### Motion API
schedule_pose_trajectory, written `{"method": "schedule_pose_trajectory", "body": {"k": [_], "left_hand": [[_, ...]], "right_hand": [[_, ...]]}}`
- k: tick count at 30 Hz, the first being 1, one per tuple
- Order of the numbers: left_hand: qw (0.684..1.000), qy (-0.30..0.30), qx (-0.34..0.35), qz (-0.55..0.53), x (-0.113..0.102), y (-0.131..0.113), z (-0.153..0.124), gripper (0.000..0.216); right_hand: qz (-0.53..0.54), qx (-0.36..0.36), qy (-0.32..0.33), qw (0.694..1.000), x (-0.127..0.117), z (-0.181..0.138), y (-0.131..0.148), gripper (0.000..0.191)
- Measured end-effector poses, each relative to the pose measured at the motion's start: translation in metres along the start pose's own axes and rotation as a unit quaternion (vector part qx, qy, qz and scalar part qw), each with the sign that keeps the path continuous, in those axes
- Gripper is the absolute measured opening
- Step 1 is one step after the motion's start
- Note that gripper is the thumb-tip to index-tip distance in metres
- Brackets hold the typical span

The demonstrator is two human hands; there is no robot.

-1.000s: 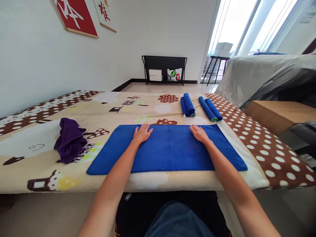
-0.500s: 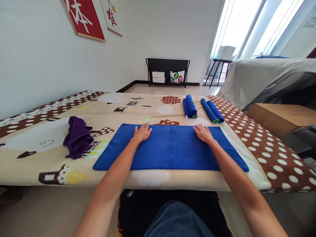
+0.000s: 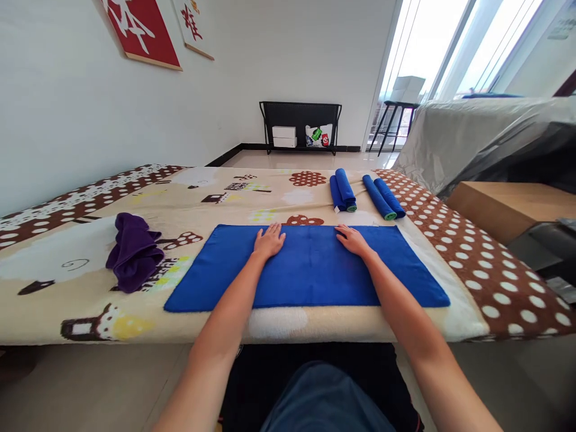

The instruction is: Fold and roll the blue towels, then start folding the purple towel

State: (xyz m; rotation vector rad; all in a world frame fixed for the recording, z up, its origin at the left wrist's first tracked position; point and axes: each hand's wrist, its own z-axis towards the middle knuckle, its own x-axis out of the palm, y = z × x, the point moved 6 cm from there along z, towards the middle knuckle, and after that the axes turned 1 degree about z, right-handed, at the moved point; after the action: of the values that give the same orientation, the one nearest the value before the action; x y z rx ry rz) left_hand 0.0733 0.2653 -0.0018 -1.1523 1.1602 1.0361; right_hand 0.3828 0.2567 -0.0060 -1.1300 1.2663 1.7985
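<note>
A blue towel (image 3: 310, 282) lies spread flat on the patterned blanket (image 3: 216, 198) in front of me. My left hand (image 3: 269, 241) rests flat on the towel near its far edge, fingers stretched out. My right hand (image 3: 352, 240) lies flat on the same far edge, a little right of the towel's middle, fingers apart. Neither hand holds anything.
A crumpled purple cloth (image 3: 133, 252) sits to the left of the towel. Two pairs of rolled blue towels (image 3: 342, 191) (image 3: 383, 198) lie at the far right of the blanket. A wooden table (image 3: 508, 207) and a covered object (image 3: 472, 141) stand to the right.
Both hands have slid inward along the towel's far edge, toward its middle. They stay flat on the towel.
</note>
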Motion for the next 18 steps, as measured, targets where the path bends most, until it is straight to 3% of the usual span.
{"method": "schedule_pose_trajectory", "body": {"k": [5, 8, 13, 18], "left_hand": [[0.995, -0.004, -0.102, 0.020, -0.016, 0.106, -0.017, 0.068], [0.989, -0.009, -0.144, 0.029, -0.024, 0.146, -0.029, 0.069], [0.981, -0.022, -0.191, 0.038, -0.030, 0.170, -0.034, 0.069], [0.971, -0.042, -0.233, 0.042, -0.040, 0.169, -0.037, 0.066]], "right_hand": [[-0.009, 0.053, -0.025, 0.998, -0.045, -0.039, -0.091, 0.057], [-0.018, 0.103, -0.042, 0.994, -0.060, -0.058, -0.133, 0.054], [-0.031, 0.172, -0.048, 0.983, -0.066, -0.074, -0.171, 0.058], [-0.050, 0.200, -0.043, 0.978, -0.071, -0.078, -0.169, 0.057]]}}
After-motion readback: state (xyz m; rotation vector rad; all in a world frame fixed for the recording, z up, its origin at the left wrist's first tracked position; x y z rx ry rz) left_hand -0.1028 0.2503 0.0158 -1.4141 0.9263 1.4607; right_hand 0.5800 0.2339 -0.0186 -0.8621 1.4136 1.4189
